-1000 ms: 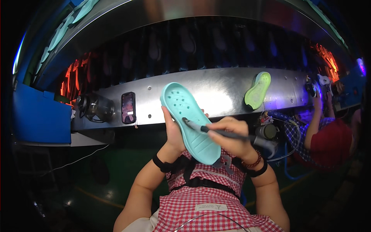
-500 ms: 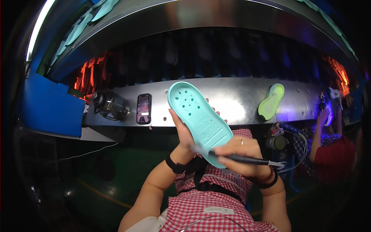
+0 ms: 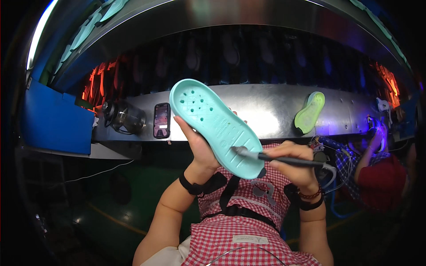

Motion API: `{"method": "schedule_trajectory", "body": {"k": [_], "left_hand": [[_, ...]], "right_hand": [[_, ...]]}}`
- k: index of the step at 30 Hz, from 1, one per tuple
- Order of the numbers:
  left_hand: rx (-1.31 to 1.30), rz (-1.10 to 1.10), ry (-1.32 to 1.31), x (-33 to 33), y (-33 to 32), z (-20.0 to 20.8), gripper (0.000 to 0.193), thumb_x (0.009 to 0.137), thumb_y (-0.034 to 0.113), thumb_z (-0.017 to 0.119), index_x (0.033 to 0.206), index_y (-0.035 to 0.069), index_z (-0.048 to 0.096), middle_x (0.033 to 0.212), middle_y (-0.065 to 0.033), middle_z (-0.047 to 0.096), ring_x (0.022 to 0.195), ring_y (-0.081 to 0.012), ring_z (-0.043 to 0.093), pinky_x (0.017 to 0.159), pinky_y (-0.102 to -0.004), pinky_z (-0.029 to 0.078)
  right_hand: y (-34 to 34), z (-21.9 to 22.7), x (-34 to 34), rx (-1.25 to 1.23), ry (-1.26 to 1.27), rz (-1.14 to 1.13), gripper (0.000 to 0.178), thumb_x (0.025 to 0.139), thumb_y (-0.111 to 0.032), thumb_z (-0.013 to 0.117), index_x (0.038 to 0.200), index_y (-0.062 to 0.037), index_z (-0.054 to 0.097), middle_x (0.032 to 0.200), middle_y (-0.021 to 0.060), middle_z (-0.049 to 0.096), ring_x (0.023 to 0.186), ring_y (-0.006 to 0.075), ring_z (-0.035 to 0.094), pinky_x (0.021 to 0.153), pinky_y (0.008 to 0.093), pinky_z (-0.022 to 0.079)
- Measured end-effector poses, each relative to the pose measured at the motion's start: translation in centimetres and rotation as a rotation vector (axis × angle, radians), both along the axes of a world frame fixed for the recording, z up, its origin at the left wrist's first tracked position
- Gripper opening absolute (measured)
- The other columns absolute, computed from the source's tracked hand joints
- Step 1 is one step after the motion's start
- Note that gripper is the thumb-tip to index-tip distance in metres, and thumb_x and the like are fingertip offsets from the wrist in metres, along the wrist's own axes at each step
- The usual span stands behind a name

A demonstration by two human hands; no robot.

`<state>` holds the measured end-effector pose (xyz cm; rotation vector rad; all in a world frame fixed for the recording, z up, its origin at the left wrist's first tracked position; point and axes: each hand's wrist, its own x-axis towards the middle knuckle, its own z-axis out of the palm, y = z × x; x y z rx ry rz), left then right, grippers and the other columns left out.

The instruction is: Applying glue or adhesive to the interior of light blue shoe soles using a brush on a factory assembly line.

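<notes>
A turquoise shoe sole [image 3: 224,126] with small round holes in its far-left end is held tilted above the near edge of the metal bench. My left hand [image 3: 200,148] grips it from beneath and along its left side, thumb on the rim and fingertips showing past the far edge. My right hand [image 3: 298,166] is closed around the dark handle of a brush [image 3: 252,154]. Its greyish bristles touch the ridged upper face near the sole's nearer end. A small dark patch [image 3: 262,174] sits at that end's rim.
On the metal bench [image 3: 262,102] lie a yellow-green sole [image 3: 309,113] to the right, and a phone [image 3: 162,120] and glass jug [image 3: 128,119] to the left. Behind is a dark opening [image 3: 213,53] with orange glow at both ends. A co-worker's hand [image 3: 377,138] works under violet light at far right.
The turquoise sole and my left hand have shifted left and slightly up. The brush has gone from the sole's left edge onto its ridged face, and my right hand has moved right.
</notes>
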<state>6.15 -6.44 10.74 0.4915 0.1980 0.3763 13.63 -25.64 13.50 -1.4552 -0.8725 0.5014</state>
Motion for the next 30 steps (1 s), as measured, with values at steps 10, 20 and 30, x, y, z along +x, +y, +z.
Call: {"method": "schedule_trajectory", "body": {"k": [10, 20, 30], "left_hand": [[0.05, 0.014, 0.021, 0.3, 0.2, 0.4, 0.094, 0.07, 0.08, 0.013, 0.117, 0.005, 0.043, 0.102, -0.0158, 0.056, 0.094, -0.0304, 0.059, 0.081, -0.0425, 0.05], [0.085, 0.009, -0.085, 0.3, 1.0, 1.2, 0.094, 0.069, 0.082, 0.022, 0.121, 0.006, 0.041, 0.106, -0.0174, 0.054, 0.097, -0.035, 0.055, 0.089, -0.0544, 0.041], [0.042, 0.02, -0.009, -0.2, -0.2, 3.4, 0.085, 0.077, 0.072, 0.025, 0.127, 0.005, 0.036, 0.116, -0.02, 0.049, 0.105, -0.0347, 0.051, 0.093, -0.0549, 0.037]], "right_hand": [[-0.8, -0.3, -0.3, 0.008, -0.037, 0.025, 0.026, 0.066, 0.006, 0.066, 0.091, 0.0001, 0.065, 0.09, 0.0139, 0.065, 0.081, 0.0203, 0.062, 0.072, 0.0284, 0.049], [-1.1, -0.4, -0.8, 0.036, 0.081, 0.112, 0.026, 0.063, 0.003, 0.069, 0.089, -0.0011, 0.066, 0.093, 0.0087, 0.065, 0.09, 0.0194, 0.055, 0.082, 0.0309, 0.043], [-0.1, -2.3, -1.3, 0.37, 0.57, 0.125, 0.018, 0.075, 0.006, 0.057, 0.093, 0.0047, 0.059, 0.099, 0.0202, 0.06, 0.096, 0.0249, 0.058, 0.088, 0.0355, 0.045]]}}
